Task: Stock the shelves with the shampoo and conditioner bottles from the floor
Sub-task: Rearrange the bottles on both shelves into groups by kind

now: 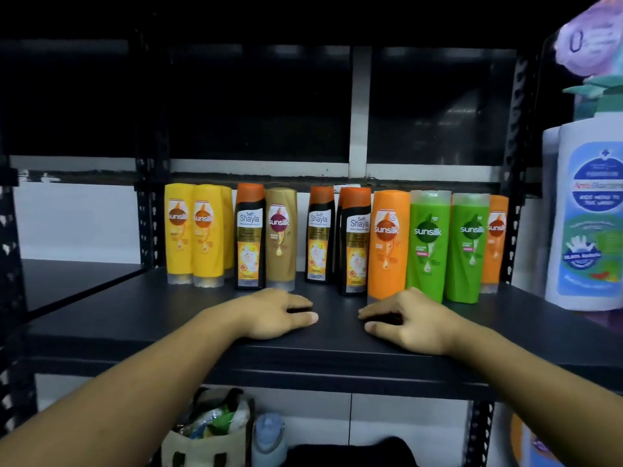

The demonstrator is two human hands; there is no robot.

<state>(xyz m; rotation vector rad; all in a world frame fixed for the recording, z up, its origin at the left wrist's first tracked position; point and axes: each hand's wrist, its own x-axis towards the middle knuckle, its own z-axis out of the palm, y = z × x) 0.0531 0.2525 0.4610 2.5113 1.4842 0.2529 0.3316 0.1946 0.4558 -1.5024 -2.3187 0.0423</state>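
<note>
Head view: bottles (387, 244) lined the shelf (101, 318); left hand (279, 315) and right hand (409, 323) rested empty, relaxed; stocking seemed largely done.

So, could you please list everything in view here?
yellow Sunsilk bottles: three visible, yellow, row's left.
Shayla bottles: at least three, black with orange caps, mid-row.
tan Sunsilk bottle: one, tan, between Shayla bottles.
orange Sunsilk bottles: two, orange, flanking the green ones.
green Sunsilk bottles: two, green, row's right.
pump bottle: at least one, white with blue label, far right.
tote bag: one, beige, below shelf.
shelf: one, black, holding the row.
left hand, right hand: two, bare, resting empty on shelf.
</note>
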